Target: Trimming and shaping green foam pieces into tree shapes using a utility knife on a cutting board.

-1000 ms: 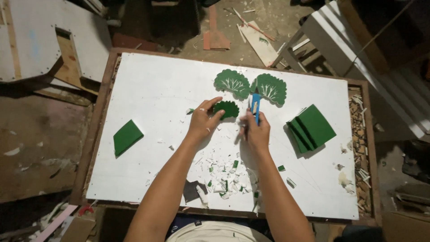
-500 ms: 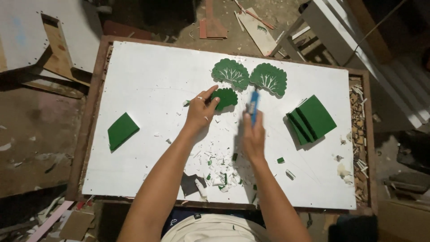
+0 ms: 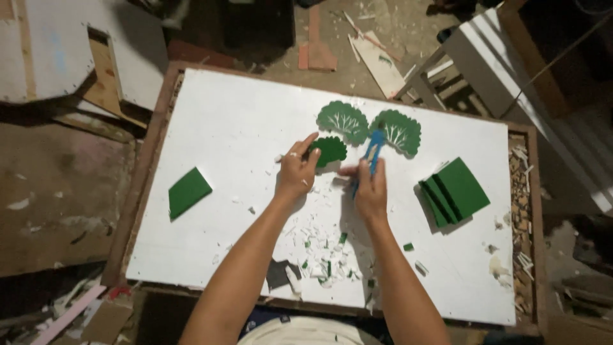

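The tabletop is plain white, framed by a brown wooden edge. At the upper middle of the frame lie two dark green fan-shaped cutouts, each patterned with fine white branching lines and a scalloped outline. A smaller plain green cutout sits just below them. The tool in the right hand is bright blue. A solid green sheet lies at left; a stack of green sheets at right. White and green scraps speckle the lower middle.
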